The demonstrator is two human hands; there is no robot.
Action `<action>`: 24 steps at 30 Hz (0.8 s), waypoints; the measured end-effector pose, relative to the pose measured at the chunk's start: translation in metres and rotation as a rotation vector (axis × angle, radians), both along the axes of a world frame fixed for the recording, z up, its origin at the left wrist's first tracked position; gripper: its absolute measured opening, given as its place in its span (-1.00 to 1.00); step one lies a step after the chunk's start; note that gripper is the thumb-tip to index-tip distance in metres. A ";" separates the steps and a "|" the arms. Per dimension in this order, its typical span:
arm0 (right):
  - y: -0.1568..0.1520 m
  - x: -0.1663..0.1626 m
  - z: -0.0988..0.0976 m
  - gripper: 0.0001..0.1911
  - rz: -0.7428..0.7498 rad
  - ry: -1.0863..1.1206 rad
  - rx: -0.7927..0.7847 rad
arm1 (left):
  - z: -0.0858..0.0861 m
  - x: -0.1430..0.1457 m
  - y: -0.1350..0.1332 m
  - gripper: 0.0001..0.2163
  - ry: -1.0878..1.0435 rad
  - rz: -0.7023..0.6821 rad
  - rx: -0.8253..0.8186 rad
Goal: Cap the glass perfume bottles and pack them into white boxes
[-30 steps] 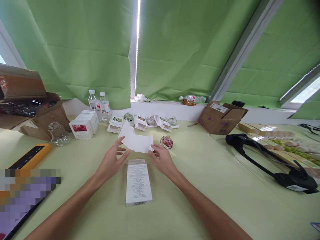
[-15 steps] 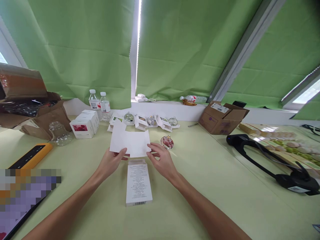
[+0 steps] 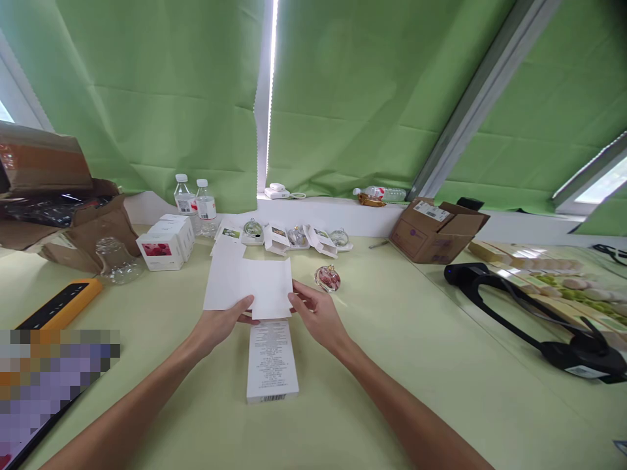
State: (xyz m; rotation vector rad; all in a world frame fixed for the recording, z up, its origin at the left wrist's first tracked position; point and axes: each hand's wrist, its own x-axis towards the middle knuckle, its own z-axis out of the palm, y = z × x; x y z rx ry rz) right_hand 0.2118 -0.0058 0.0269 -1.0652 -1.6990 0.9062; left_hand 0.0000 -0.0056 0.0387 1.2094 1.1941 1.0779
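Between both hands I hold up a sheet of white card (image 3: 271, 287) with a stepped outline, its plain face toward me. My left hand (image 3: 223, 320) pinches its lower edge, thumb in front and fingers behind. At the right edge, my right hand (image 3: 318, 313) grips it the same way. Below the card a white printed box (image 3: 272, 362) lies flat on the table, its text and a barcode showing; the card hides its far end. Just beyond my right hand sits a round ornament (image 3: 327, 278) with a pink and red pattern and a gold top.
Small white boxes (image 3: 169, 243) stand at the left by two water bottles (image 3: 206, 207) and a clear jar (image 3: 116, 261). Opened boxes with glass ornaments (image 3: 253, 228) line the back. A cardboard carton (image 3: 434, 228) and a black headset (image 3: 519, 326) lie to the right.
The white card has come a little nearer and lower, with its face turned more fully toward me, covering the far end of the printed box. Both hands kept their grip.
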 end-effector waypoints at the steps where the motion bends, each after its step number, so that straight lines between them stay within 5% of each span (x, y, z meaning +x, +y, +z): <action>1: -0.001 -0.001 0.001 -0.57 0.004 0.007 -0.009 | 0.000 0.000 0.000 -0.60 -0.004 -0.001 0.003; 9: -0.001 -0.001 0.002 -0.62 0.109 0.204 -0.186 | 0.002 -0.002 -0.002 -0.61 0.004 0.008 0.072; 24: -0.003 -0.006 0.001 -0.63 0.116 0.176 -0.222 | -0.015 -0.007 -0.002 -0.61 0.179 0.088 0.064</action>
